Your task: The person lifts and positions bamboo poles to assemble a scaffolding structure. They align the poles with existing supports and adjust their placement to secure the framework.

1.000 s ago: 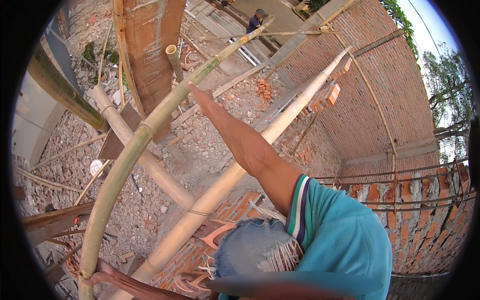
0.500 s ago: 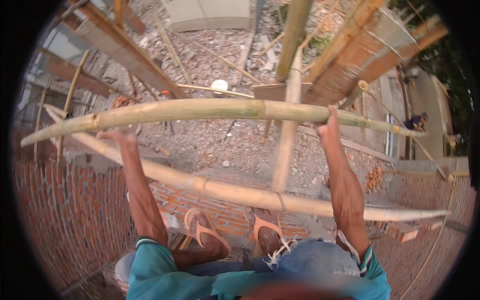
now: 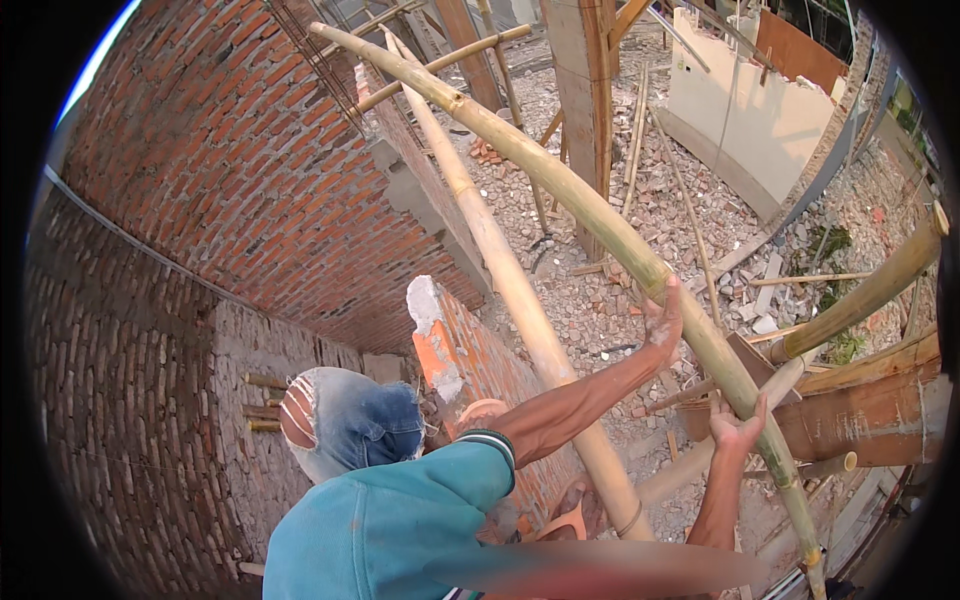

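A long greenish bamboo pole (image 3: 590, 210) slants across the view from the far left to the near right. My left hand (image 3: 660, 318) is closed round it near the middle, the fingers partly hidden by the pole. Farther along to the right, my right hand (image 3: 737, 428) grips the same pole from below, with fingertips showing at its edge. A paler bamboo pole (image 3: 520, 300) runs lower down, beneath my left forearm. Another pale pole (image 3: 675, 478) crosses behind my right hand and meets the lower one near a tied band (image 3: 630, 518).
A low brick wall (image 3: 490, 375) with a broken end is by my sandalled feet (image 3: 570, 520). Tall brick walls (image 3: 250, 180) rise at left. Rubble (image 3: 600, 325) covers the ground below. A wooden-boarded column (image 3: 582, 120) and a thick bamboo post (image 3: 870, 290) stand beyond.
The view has turned left, bringing the tall brick wall in. My left hand, outstretched under the pole before, now holds it closer to my right hand. The greenish pole slants steeply in view.
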{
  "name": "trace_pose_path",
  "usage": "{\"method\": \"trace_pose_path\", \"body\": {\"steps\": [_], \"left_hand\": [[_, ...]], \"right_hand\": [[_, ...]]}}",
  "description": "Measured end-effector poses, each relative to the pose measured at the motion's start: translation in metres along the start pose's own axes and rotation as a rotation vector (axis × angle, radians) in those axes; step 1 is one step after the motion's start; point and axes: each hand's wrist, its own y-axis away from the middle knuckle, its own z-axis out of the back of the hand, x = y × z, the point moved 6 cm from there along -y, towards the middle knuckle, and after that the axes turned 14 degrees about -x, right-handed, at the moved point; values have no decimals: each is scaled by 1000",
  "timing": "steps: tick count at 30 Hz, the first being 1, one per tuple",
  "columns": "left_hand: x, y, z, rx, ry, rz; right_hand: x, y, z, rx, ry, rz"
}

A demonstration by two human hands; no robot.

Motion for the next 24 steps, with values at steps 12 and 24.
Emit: {"method": "trace_pose_path", "body": {"steps": [12,24], "left_hand": [[-169,-138,2,65,145,23],[-142,-90,68,139,-290,-76]], "right_hand": [[123,-35,73,-110,-237,207],[-21,-34,-34,-155,-153,-45]]}}
